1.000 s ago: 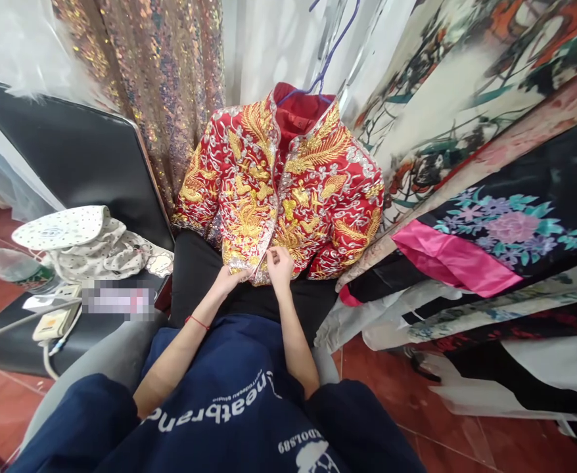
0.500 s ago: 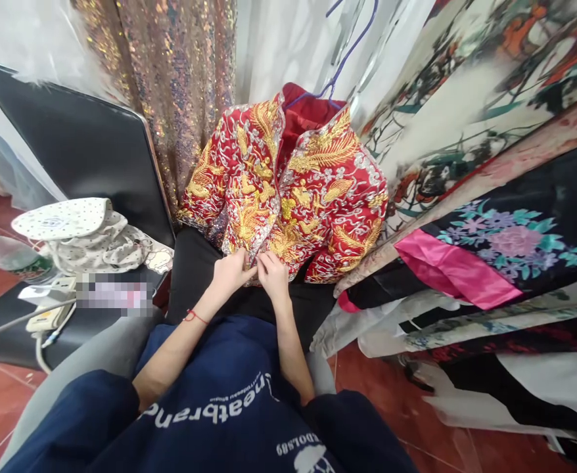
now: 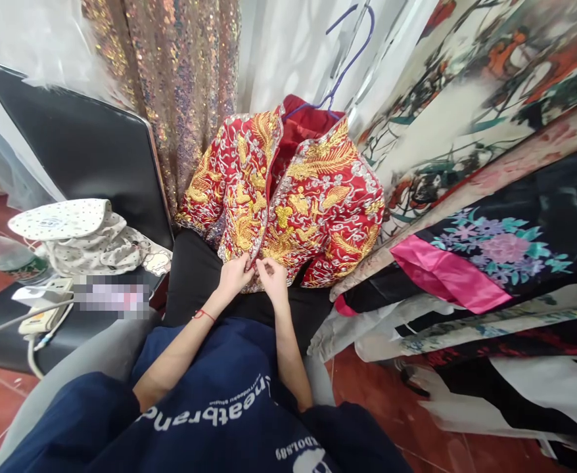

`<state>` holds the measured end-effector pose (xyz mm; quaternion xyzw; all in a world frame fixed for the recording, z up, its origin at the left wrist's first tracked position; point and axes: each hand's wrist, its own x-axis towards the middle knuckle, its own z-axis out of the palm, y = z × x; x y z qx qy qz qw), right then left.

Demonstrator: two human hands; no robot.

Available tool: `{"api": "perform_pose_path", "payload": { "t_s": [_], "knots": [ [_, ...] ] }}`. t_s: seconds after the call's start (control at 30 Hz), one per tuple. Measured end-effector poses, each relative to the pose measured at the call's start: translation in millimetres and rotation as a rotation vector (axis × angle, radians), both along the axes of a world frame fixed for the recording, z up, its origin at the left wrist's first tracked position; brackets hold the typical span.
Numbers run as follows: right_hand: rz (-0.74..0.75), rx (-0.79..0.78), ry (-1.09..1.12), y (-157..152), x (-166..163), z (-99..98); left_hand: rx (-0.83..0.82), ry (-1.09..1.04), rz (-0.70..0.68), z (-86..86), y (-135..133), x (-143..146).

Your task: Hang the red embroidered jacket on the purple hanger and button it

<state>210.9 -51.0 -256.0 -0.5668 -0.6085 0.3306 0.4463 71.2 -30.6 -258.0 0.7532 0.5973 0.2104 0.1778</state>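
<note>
Nearest: navy top with white lettering (image 3: pixel 229 407), grey-clad leg (image 3: pixel 106 345) to its left. Forearms extend forward; red cord (image 3: pixel 203 314) on the left wrist. Left hand (image 3: pixel 232 279): fingers closed, gripping the lower front edge of the red jacket (image 3: pixel 313 210). Right hand (image 3: pixel 273 279): just beside the left, fingers pinched together at the same edge; cannot tell what, if anything, lies between the tips. Jacket, embroidered in gold and silver, is centred ahead of the person, lower part over black material (image 3: pixel 187 279), collar away, front parted near the neck, purple hanger (image 3: pixel 355 52) in the collar. Left of it: black chair (image 3: pixel 121 154) bearing a dotted white bag (image 3: pixel 94 243), a bottle (image 3: pixel 12 256) and a power strip (image 3: pixel 46 312). Right: black garment with flowers and pink trim (image 3: pixel 503 246). Behind: sequinned fabric (image 3: pixel 184 85), white drapery (image 3: pixel 288 52)
</note>
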Motion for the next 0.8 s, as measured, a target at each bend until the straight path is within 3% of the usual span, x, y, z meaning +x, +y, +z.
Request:
{"api": "perform_pose_path", "payload": {
  "t_s": [0.23,0.8],
  "knots": [
    [0.016,-0.130,0.156,8.9,-0.8,-20.2,-0.022,-0.022,-0.042,0.3,-1.4,-4.3],
    [0.041,-0.148,0.030,4.3,-8.9,-15.2,-0.054,0.039,-0.061,-0.3,-2.1,-6.4]
  ]
}}
